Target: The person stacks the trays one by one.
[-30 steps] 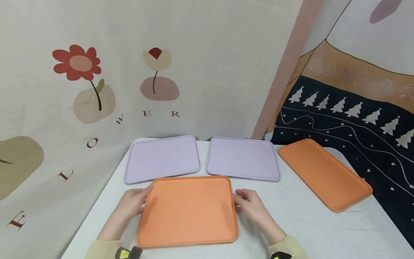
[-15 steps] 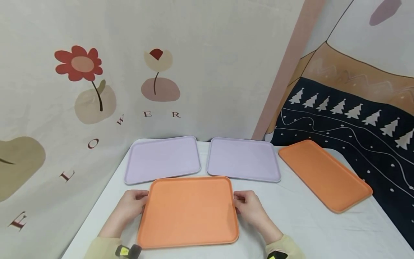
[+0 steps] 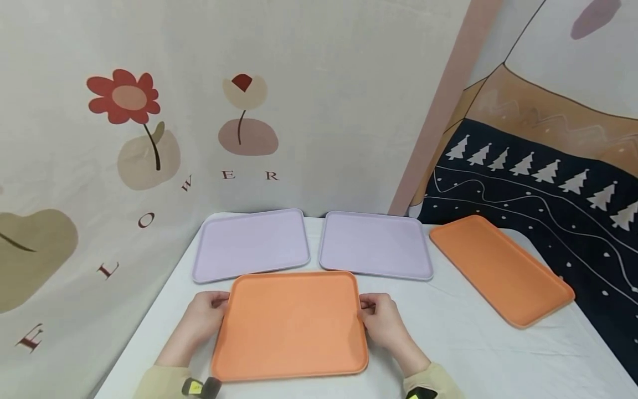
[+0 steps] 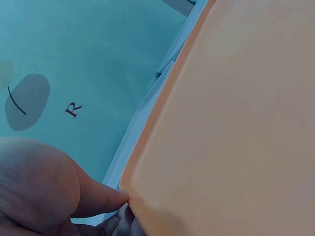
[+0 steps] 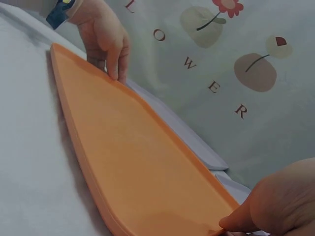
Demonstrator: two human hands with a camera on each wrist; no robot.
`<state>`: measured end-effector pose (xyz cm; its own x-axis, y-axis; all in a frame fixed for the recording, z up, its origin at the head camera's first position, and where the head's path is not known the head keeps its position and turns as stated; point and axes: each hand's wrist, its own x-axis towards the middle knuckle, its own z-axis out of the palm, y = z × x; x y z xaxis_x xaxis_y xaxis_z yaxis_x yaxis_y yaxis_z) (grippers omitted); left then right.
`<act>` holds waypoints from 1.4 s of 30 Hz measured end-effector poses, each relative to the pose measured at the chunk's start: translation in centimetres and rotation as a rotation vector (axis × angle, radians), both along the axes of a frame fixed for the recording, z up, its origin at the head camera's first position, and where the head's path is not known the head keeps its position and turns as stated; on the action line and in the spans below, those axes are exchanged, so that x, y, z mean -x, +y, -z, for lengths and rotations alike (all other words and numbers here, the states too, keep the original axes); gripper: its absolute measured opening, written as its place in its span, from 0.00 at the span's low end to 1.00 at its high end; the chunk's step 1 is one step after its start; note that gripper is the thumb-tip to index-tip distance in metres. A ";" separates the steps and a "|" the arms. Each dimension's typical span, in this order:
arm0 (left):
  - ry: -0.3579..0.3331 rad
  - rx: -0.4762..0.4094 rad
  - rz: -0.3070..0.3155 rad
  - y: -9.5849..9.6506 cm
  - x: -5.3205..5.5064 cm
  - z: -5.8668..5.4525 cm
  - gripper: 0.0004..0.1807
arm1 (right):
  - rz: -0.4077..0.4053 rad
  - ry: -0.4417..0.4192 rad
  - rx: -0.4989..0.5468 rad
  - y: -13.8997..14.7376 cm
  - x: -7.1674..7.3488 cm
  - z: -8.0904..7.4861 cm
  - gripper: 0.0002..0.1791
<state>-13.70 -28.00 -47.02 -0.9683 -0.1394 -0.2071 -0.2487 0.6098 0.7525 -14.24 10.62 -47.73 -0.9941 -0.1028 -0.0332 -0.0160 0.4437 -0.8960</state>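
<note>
A rectangular orange tray [image 3: 291, 327] with a low raised rim lies at the front middle of the table in the head view. My left hand [image 3: 205, 317] pinches its left side edge, and my right hand [image 3: 384, 321] pinches the opposite side. In the left wrist view, the left thumb [image 4: 106, 196] meets the rim near a corner while the other fingers go beneath it. The right wrist view shows the right thumb [image 5: 241, 219] on the rim; its fingers are mostly hidden. There is a shadow beneath the tray's long edge in that view.
Behind the orange tray, two lilac trays lie side by side, a left one [image 3: 251, 245] and a right one [image 3: 375, 245]. Another orange tray [image 3: 500, 269] sits slanted at the right edge of the white-covered table [image 3: 478, 354]. Printed cloths [image 3: 339, 111] hang close behind.
My left fingers have drawn back from the tray's upper left corner to its side edge. My right fingers have closed in on the right edge. The trays have stayed nearly still.
</note>
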 end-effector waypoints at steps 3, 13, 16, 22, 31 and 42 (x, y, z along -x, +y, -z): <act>0.002 -0.004 0.001 0.2 0.1 0.0 0.17 | 0.019 -0.018 0.020 0.2 0.0 -0.2 0.14; 0.052 0.006 -0.011 0.0 -0.2 -0.5 0.18 | 0.060 -0.042 0.103 0.0 -0.2 -0.1 0.16; 0.061 0.000 -0.013 0.0 -0.3 -0.9 0.18 | 0.068 -0.051 0.108 0.0 -0.2 -0.2 0.16; 0.065 -0.024 -0.024 0.3 -0.4 -1.5 0.18 | 0.090 -0.068 0.118 0.3 -0.3 -0.6 0.17; 0.082 -0.112 -0.035 1.0 -0.6 -2.3 0.19 | 0.117 -0.077 0.170 1.1 -0.3 -1.6 0.17; 0.114 -0.179 -0.036 1.9 -0.5 -3.1 0.18 | 0.148 -0.080 0.203 2.2 -0.4 -2.4 0.17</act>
